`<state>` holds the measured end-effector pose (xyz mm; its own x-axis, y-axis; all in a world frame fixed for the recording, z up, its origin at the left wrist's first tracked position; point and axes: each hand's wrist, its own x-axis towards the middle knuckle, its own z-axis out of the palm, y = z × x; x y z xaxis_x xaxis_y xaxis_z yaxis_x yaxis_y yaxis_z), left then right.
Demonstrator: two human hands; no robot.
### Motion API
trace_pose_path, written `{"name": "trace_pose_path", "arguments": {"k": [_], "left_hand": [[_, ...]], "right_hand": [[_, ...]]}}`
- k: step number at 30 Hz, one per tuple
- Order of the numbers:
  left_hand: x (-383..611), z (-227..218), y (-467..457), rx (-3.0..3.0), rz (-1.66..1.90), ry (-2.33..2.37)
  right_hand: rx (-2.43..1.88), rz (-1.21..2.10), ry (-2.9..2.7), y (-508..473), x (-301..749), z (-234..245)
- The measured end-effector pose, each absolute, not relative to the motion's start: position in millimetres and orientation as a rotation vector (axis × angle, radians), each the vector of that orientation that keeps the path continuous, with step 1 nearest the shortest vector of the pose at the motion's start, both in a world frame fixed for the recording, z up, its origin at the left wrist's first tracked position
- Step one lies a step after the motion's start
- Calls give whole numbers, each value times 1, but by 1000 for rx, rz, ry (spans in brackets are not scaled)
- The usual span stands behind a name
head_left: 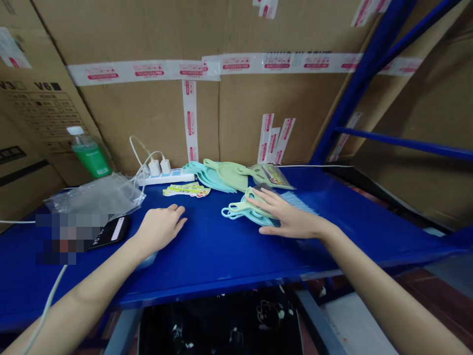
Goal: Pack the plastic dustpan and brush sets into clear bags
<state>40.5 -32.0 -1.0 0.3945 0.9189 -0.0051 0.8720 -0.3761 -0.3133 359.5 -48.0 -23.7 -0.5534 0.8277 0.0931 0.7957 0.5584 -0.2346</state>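
My right hand [291, 214] lies with its fingers spread over a small pile of hand brushes [242, 209]. Their light blue and pale green handles point left, and blue bristles show behind the hand. Over the blue table, my left hand [160, 229] is apart from the brushes, fingers loosely bent and thumb held away, with nothing seen between them. Behind both hands lie small dustpans, a light blue stack [212, 177] and pale green ones [232, 175]. Several printed label cards [186, 189] rest in front of the dustpans. A bluish clear piece [146, 261] shows partly under my left wrist.
A white power strip [168, 176] with plugs and cables stands at the back. To the left are clear plastic bags [99, 197], a bottle of green liquid [90, 153] and a black phone-like object [111, 232]. Cardboard boxes [148, 118] and a blue metal frame [354, 93] border the table.
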Motion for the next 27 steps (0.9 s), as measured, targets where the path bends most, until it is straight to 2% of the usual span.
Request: {"name": "trace_pose_path", "arguments": {"k": [10,21,27], "left_hand": [[42,-1,-32,-2412,271,-1590],[42,0,-35,-2412,264,-1568],[43,-1,-35,-2434,268,-1557]], "right_hand": [[-1347,235,-2684,-32,349,-16],[-1353,74,-2777,4,313,19],[-1499,18,-2820,9,290,30]]}}
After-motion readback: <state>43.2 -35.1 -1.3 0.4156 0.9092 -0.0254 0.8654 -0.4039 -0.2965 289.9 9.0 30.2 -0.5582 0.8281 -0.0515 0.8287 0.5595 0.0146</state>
